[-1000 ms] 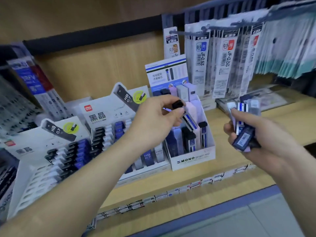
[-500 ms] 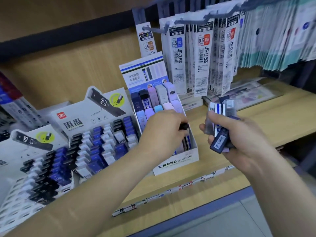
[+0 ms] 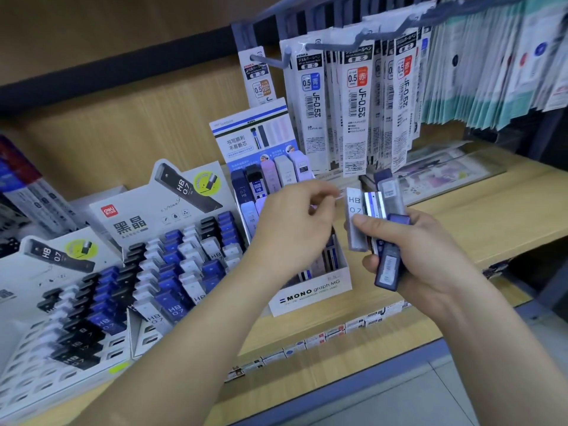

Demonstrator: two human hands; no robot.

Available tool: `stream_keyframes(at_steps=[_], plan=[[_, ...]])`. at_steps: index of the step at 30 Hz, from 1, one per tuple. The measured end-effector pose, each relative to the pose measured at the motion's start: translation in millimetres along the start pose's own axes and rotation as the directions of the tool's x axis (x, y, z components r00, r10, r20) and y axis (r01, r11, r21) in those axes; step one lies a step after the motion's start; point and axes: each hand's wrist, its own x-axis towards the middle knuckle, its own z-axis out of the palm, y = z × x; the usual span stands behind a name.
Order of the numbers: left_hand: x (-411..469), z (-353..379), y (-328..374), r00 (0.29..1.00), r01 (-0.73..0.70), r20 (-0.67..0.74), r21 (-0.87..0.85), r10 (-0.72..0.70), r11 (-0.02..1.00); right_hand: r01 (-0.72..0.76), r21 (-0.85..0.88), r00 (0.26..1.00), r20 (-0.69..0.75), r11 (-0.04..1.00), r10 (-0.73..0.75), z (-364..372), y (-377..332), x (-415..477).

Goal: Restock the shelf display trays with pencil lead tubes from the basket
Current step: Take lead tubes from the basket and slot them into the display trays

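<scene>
While the MONO tray [image 3: 310, 295] holds tubes [image 3: 270, 176], right hand [image 3: 430, 256] grips a handful [image 3: 356, 222].

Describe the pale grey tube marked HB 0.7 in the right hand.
The pale grey translucent plastic lead tube is a flat, slim rectangle printed HB 0.7. It stands nearly upright at the left of the bundle of tubes that the right hand grips, thumb pressed across its middle. The left hand reaches near its top; contact is unclear.
</scene>
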Motion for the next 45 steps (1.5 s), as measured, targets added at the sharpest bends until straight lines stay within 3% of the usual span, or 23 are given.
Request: stream_keyframes(at_steps=[1,2,4,11,17,20,24,28,30,35,38,41,45], plan=[[-0.3,-3.6,2.5,0.993,0.098,0.093,-0.27,-0.075,0.958,-0.004,-0.009,0.999,0.035,1.0,0.005,0.4,-0.6,-1.2],[-0.7,-6.4,3.8,0.977,0.176,0.188,-0.431,-0.103,0.885,-0.008,-0.019,0.998,0.068,1.0,0.009,0.8,-1.0,-2.4],[-1.4,-9.3,1.8,0.96,0.215,0.269,-0.517,-0.081,0.828,-0.019,-0.028,0.993,0.115,0.999,0.022,1.6,-1.5,-3.8],[-1.7,-18.7,-11.5,0.985,0.17,0.132,-0.748,-0.107,0.641,-0.085,0.008,0.991,0.107,0.996,0.083,-3.9,-4.7,-6.6],[-8.9,-18.5,-17.7,0.997,0.059,-0.003,-0.672,-0.082,0.738,-0.095,0.104,0.986,0.148,0.99,0.079,-4.3,-4.6,-5.6],[-9.5,-21.6,-22.2,0.998,0.045,-0.013,-0.588,-0.065,0.807,-0.12,0.04,0.982,0.152,0.992,0.112,-4.6,-2.8,-4.1],[-10.2,-31.3,-21.4,0.998,0.069,0.034,-0.594,-0.061,0.801,-0.072,-0.056,0.992,0.102,0.996,0.077,1.2,4.5,-0.4],[-6.8,-74.8,-31.0,0.984,-0.037,-0.167,-0.526,-0.061,0.85,-0.055,-0.025,0.993,0.106,0.998,0.057,12.8,5.4,-0.4],[-11.9,-101.7,-41.5,0.98,-0.049,-0.193,-0.456,-0.045,0.889,-0.095,0.029,0.981,0.173,0.995,0.089,26.3,6.3,-4.5],[-47.1,-143.4,-69.1,0.973,0.029,-0.215,-0.251,-0.085,0.968,-0.296,0.123,0.893,0.388,0.947,0.228,81.1,28.6,-23.7],[-75.9,-169.3,-86.0,0.944,0.102,-0.294,-0.172,-0.15,0.98,-0.397,0.146,0.847,0.439,0.906,0.3,113.8,48.2,-40.1],[-104.8,-205.0,-108.1,0.91,0.151,-0.364,-0.157,-0.199,0.976,-0.433,0.059,0.815,0.453,0.9,0.362,137.7,63.7,-55.9],[-140.9,-236.3,-135.0,0.902,0.215,-0.356,-0.122,-0.245,0.969,-0.401,-0.089,0.77,0.507,0.912,0.388,160.1,80.7,-71.4]])
